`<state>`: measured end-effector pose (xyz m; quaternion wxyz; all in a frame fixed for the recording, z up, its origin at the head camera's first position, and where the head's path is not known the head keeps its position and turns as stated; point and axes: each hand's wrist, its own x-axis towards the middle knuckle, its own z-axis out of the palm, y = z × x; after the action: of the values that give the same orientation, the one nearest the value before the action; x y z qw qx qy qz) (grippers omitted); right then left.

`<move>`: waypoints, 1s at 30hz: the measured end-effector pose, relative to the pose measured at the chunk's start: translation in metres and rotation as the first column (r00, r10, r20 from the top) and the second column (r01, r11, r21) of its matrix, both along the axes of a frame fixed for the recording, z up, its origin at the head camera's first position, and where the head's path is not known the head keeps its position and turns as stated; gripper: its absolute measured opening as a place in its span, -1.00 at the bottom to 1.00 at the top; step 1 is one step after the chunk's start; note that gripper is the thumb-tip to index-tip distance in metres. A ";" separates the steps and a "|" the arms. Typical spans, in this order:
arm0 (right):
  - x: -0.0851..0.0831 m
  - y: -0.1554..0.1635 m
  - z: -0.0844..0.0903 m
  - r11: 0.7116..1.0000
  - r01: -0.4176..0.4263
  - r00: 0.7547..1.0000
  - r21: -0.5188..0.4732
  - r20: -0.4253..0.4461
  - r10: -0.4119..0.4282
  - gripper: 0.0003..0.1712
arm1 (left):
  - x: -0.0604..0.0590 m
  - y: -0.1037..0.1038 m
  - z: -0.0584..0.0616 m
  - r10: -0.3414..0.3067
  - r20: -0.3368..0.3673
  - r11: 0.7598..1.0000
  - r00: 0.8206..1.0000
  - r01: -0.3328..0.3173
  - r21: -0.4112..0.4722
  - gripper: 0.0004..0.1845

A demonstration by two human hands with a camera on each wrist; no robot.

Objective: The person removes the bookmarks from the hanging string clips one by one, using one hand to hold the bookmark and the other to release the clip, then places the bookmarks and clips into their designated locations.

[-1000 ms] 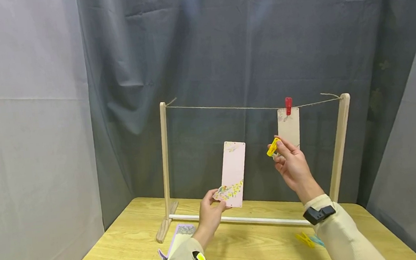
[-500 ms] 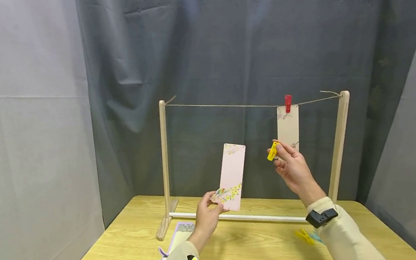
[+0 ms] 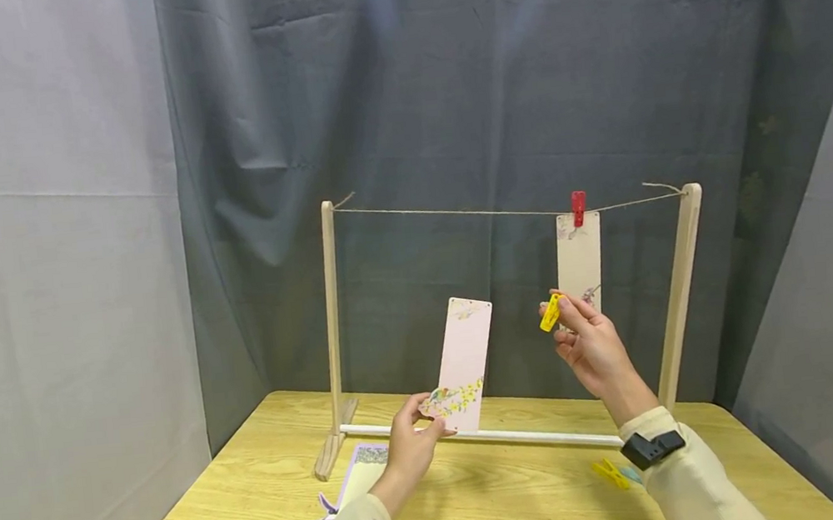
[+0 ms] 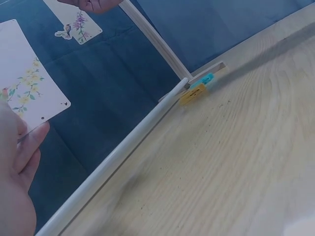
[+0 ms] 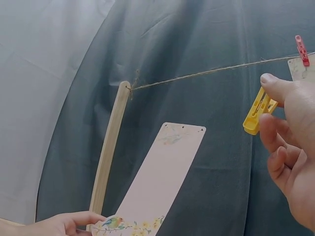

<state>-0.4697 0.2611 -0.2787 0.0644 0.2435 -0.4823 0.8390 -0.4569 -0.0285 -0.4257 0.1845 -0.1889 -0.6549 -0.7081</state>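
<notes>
My left hand (image 3: 409, 445) pinches the lower left edge of a pale pink card (image 3: 465, 343) printed with a bird and yellow flowers. The card stands upright with a slight tilt, below the string (image 3: 442, 212). A yellow clothespin (image 5: 258, 110) is held between the thumb and fingers of my right hand (image 3: 600, 351), to the right of the pink card and apart from it. Behind that hand, a cream card (image 3: 579, 253) with a floral print hangs from the string by a red clothespin (image 3: 579, 208). The right hand covers part of its lower end.
A wooden frame (image 3: 333, 318) with a white lower bar (image 3: 524, 435) carries the string. On the table (image 3: 501, 511) lie a second yellow clothespin (image 3: 611, 474) and a blue one (image 4: 202, 80) at right. A purple-edged card (image 3: 361, 470) with a purple ribbon lies at left.
The left hand and the pink card have sunk a little. The right hand has also come down slightly with the yellow clothespin, showing more of the hanging card.
</notes>
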 end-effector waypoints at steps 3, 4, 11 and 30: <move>0.000 -0.001 -0.006 1.000 -0.005 1.000 0.003 0.004 0.005 -0.67 | 0.002 -0.004 -0.003 0.015 0.015 1.000 1.000 -0.014 -0.026 -0.54; 0.000 -0.001 -0.008 1.000 -0.004 1.000 0.006 0.007 0.004 -0.69 | 0.003 -0.005 -0.004 0.014 0.021 0.999 1.000 -0.013 -0.029 -0.54; 0.002 -0.002 -0.022 0.999 0.015 1.000 0.032 0.027 -0.016 -0.74 | 0.008 -0.010 -0.009 -0.018 0.001 1.000 1.000 0.018 -0.005 -0.53; 0.008 0.015 -0.052 0.996 0.048 0.997 0.074 0.057 -0.052 -0.74 | 0.027 -0.030 -0.015 -0.023 0.021 0.996 1.000 0.025 -0.083 -0.49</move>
<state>-0.4616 0.2757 -0.3306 0.0624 0.2088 -0.5199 0.8260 -0.4301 -0.0584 -0.4403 0.1615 -0.1971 -0.6832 -0.6844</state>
